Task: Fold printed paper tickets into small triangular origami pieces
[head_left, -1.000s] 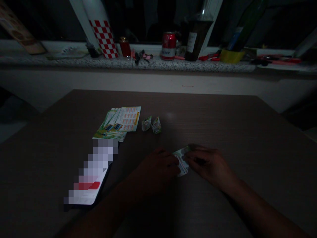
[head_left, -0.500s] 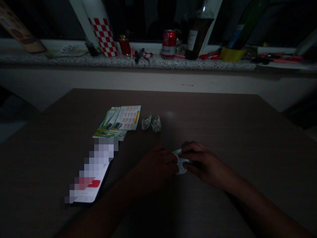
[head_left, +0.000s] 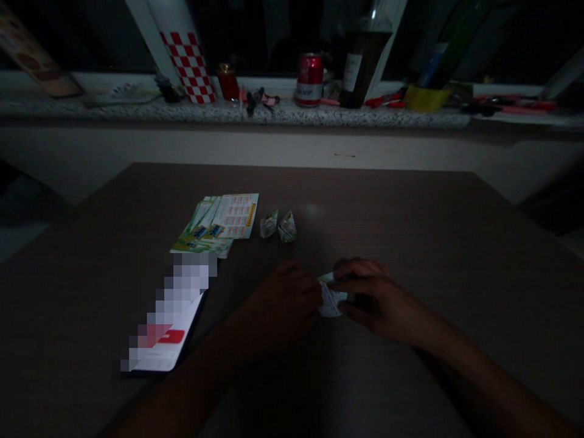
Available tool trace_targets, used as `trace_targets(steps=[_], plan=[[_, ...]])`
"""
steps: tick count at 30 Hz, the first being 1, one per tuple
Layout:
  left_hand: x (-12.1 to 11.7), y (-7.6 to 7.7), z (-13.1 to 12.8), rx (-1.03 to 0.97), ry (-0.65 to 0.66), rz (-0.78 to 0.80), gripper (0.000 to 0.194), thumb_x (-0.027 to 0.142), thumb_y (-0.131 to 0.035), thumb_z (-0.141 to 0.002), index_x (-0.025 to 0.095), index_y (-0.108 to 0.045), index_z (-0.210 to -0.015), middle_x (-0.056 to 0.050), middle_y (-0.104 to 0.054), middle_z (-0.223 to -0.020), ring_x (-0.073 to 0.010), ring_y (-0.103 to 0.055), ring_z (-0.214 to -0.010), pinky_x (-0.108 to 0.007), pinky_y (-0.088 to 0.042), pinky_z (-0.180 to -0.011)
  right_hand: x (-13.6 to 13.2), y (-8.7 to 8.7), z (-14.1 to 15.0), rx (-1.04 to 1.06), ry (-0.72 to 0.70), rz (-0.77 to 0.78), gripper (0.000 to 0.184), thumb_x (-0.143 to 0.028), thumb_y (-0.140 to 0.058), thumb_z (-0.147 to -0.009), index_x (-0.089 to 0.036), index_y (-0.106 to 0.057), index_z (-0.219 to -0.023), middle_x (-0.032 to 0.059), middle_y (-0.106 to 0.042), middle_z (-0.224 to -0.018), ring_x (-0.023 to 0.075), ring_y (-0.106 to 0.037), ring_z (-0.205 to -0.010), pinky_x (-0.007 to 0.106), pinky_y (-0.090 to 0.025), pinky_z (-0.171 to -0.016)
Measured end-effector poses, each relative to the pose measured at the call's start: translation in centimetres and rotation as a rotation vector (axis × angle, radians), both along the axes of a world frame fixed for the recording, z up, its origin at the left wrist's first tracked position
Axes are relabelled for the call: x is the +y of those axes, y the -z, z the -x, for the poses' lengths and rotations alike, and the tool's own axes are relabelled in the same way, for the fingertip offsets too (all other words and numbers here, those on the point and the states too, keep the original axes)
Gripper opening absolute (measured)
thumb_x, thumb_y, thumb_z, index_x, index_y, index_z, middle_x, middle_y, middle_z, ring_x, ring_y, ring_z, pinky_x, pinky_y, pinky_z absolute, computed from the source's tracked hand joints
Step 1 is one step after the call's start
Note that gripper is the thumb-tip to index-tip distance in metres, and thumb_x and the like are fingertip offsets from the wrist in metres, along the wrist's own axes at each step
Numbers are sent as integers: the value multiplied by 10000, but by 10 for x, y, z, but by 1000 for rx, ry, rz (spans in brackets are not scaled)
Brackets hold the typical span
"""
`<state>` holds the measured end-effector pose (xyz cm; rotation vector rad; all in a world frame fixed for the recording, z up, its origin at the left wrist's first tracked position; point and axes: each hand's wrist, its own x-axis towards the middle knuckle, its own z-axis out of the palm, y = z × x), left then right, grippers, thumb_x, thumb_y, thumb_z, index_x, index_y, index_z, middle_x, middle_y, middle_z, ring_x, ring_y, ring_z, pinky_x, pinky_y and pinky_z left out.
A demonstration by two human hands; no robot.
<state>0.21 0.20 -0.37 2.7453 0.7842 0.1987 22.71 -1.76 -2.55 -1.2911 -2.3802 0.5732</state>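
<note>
A small folded paper (head_left: pixel 332 303), pale with printed lines, lies on the table between my two hands. My left hand (head_left: pixel 292 301) is closed at its left edge, the fingers curled and their tips partly in shadow. From the right, my right hand (head_left: pixel 376 298) grips the paper, with the fingers over its upper part and the thumb at its lower right edge. Beyond my left hand, two small folded paper pieces (head_left: pixel 269 225) stand side by side. Farther left lies a fanned stack of printed green and white leaflets (head_left: pixel 235 218).
A lit phone (head_left: pixel 166 356), partly blurred out, lies left of my left forearm. Behind the table (head_left: pixel 387 207), the stone windowsill (head_left: pixel 269 118) carries a checked bottle (head_left: pixel 194 67), a red can (head_left: pixel 309 79), a dark bottle (head_left: pixel 353 79) and a yellow tape roll (head_left: pixel 426 98).
My left hand has drawn slightly left, and more of the folded paper's lower face shows. My right hand stays nearly in place. The other things stay put.
</note>
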Motion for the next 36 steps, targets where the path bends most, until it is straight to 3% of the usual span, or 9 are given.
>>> trace_targets(steps=[9,20,31,36], plan=[[0,2,1,-23,7,14,129,171,-540,-878,199,-643,-949,-22,-654,-954,-182,-567,-950,-385,-331,-975,-1,7,0,52,37,9,401,-115,-677,-709,-274,-665,-1076,41,-614,-1142,247,-529,-1111,445,-347,-981],[6,0,-2,-86,-23,46,132,198,-506,-905,189,-636,-929,-22,-656,-932,-175,-572,-906,-367,-354,-923,-2,10,3,56,96,-32,343,-160,-690,-688,-269,-659,-1012,38,-635,-1134,260,-555,-1085,455,-353,-958],[5,17,-19,-65,-353,87,148,270,-554,-869,151,-630,-827,-57,-642,-848,-228,-585,-846,-383,-422,-782,-1,8,4,56,113,9,334,-138,-686,-666,-246,-632,-977,37,-649,-1104,255,-565,-1067,437,-365,-946],[8,15,-25,4,-397,115,175,281,-545,-847,154,-643,-776,-69,-655,-797,-235,-606,-789,-373,-443,-724,-1,8,3,58,108,1,344,-136,-691,-667,-248,-629,-987,40,-652,-1095,255,-570,-1060,446,-365,-953]])
